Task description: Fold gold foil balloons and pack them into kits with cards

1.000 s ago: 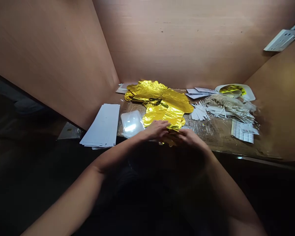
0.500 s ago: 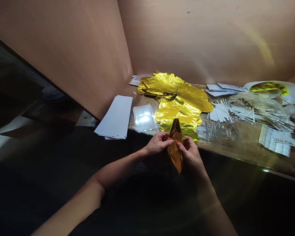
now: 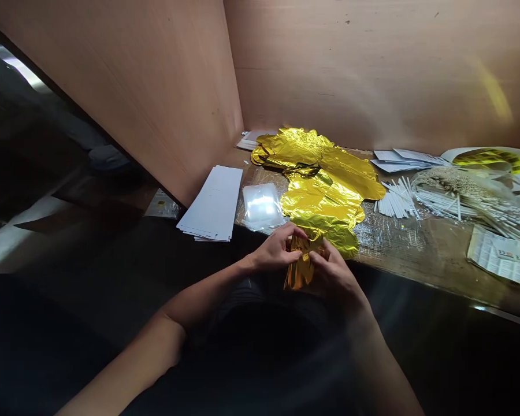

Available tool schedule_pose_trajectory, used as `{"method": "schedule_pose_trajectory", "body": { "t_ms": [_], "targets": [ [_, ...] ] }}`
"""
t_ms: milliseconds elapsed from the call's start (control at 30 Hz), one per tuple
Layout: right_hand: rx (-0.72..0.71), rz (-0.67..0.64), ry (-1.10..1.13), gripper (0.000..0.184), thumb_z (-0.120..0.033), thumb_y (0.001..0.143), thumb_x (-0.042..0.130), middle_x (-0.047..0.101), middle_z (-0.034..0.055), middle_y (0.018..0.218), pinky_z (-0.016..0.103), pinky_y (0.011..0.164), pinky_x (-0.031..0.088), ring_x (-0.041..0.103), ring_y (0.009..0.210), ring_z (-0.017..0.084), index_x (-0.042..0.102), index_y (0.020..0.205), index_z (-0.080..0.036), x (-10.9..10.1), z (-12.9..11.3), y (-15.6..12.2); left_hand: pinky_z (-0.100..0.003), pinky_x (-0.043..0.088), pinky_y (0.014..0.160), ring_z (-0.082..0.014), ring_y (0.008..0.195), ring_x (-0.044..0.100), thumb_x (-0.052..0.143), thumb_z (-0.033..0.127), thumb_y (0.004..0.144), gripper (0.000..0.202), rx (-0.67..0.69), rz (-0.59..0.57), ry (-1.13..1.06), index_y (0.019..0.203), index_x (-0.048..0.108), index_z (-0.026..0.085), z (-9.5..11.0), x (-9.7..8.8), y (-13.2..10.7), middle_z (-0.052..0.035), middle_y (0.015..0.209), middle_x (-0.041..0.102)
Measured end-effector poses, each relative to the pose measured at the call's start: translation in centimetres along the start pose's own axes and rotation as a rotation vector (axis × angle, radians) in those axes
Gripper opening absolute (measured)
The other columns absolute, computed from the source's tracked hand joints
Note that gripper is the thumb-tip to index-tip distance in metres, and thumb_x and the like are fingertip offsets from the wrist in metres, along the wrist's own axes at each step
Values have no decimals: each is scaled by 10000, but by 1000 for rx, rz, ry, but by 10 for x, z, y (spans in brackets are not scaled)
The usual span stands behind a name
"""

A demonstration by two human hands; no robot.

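Both hands meet at the near edge of the table, pinching a folded piece of gold foil (image 3: 298, 267) that hangs down between them. My left hand (image 3: 276, 249) grips its upper left part with fingers curled. My right hand (image 3: 334, 274) holds the right side, fingers closed on it. Just behind them on the table lies a pile of flat gold foil pieces (image 3: 320, 185), overlapping one another.
A stack of white cards (image 3: 212, 203) and a clear plastic packet (image 3: 262, 205) lie left of the foil pile. White sticks (image 3: 450, 199), printed paper slips (image 3: 496, 257) and white sheets (image 3: 405, 159) sit on the right. Wooden partition walls (image 3: 164, 98) enclose the table.
The hands lifted one gold foil piece off the pile; it stood upright half a second ago and is now folded lower and more crumpled between the fingers. The view shifted left.
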State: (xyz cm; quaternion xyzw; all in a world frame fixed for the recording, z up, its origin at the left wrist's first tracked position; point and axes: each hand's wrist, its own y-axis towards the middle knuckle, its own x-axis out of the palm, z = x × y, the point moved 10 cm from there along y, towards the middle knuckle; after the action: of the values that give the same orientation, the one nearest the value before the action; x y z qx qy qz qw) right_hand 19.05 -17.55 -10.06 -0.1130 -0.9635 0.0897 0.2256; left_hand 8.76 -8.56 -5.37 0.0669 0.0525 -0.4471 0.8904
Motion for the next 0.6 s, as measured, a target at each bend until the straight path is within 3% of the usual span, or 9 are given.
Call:
{"method": "schedule_pose_trajectory", "body": {
  "t_ms": [67,133,233,300,400,500,533,600],
  "targets": [
    [10,-30,-54,473,-462,851,853,782,71,1144,387,818,610,755,948,278,680,1252,-279,8,-1,-2,-254,567,732,-155,892,701,782,239,812,621,-60,20,-151,1390,556,242,-11,1,-2,-89,1241,652],
    [-37,18,-90,457,-464,857,857,786,74,1131,372,820,604,750,945,272,704,1238,-265,8,-7,-5,-273,581,773,-159,873,720,787,280,849,659,-114,-23,-305,1445,508,234,-19,10,-5,-80,1156,694],
    [-14,46,-131,449,-453,859,857,782,45,1028,332,717,584,718,795,222,705,1251,-294,6,-9,-9,-304,579,861,-185,923,722,769,338,898,416,-96,-126,-408,1259,661,161,-19,22,-10,-81,1024,736],
    [-12,26,-193,335,-460,839,857,752,21,906,314,639,555,667,689,194,745,1106,-290,5,-15,-14,-286,570,809,-177,861,710,773,360,899,293,-55,-97,-396,1085,733,138,-19,15,-14,-84,960,746],
    [-46,-95,-401,229,-479,856,811,741,40,907,341,715,574,683,786,227,773,883,-256,11,-35,-20,-266,543,725,-160,768,684,771,324,886,190,91,-67,-216,869,776,135,-8,0,-16,-85,879,738],
    [-81,-164,-642,282,-495,930,730,770,69,1153,371,885,578,702,1034,279,806,1082,-270,16,-59,-18,-258,543,770,-161,826,695,742,227,882,104,273,-152,108,843,810,161,18,-1,-20,-92,933,742],
    [-87,-187,-712,299,-496,933,729,775,70,1145,360,874,576,703,1026,276,804,1109,-267,20,-64,-16,-247,544,774,-155,831,696,726,209,891,103,308,-189,198,860,817,171,28,1,-23,-90,951,744],
    [-76,-259,-816,277,-500,910,758,773,58,953,322,756,565,698,873,247,807,983,-237,31,-67,-13,-243,557,820,-159,895,709,694,202,925,133,371,-231,338,940,825,190,53,3,-36,-99,1046,753]
  ]
}}
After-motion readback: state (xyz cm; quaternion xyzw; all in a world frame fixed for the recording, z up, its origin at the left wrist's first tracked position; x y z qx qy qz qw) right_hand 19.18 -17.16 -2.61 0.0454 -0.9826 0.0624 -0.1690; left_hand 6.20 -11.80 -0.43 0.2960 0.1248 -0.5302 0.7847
